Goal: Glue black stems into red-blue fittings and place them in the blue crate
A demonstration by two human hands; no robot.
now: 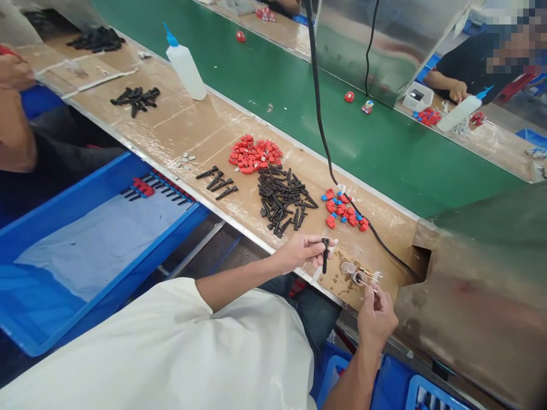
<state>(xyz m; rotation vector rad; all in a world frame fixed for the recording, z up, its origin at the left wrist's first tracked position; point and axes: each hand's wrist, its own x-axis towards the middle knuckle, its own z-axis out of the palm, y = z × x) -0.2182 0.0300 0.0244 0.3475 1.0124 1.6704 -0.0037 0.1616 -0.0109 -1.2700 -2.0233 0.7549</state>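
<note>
My left hand [301,250] pinches a small black plastic stick-shaped part [325,254] by its top, holding it upright over the cardboard-covered bench edge. My right hand [376,314] holds a thin swab-like stick [364,283] whose tip touches a small round cap [357,277]. A second small clear cap [347,267] sits just beside it. More thin sticks [372,275] lie next to the caps. A pile of black parts [282,199] and a pile of red pieces [254,154] lie farther up the bench.
Red-and-blue assembled pieces [344,210] lie by a black cable [318,102]. A white squeeze bottle [184,64] stands by the green conveyor belt [342,114]. A blue bin [85,239] with finished parts sits at left. Other people work at far left and top right.
</note>
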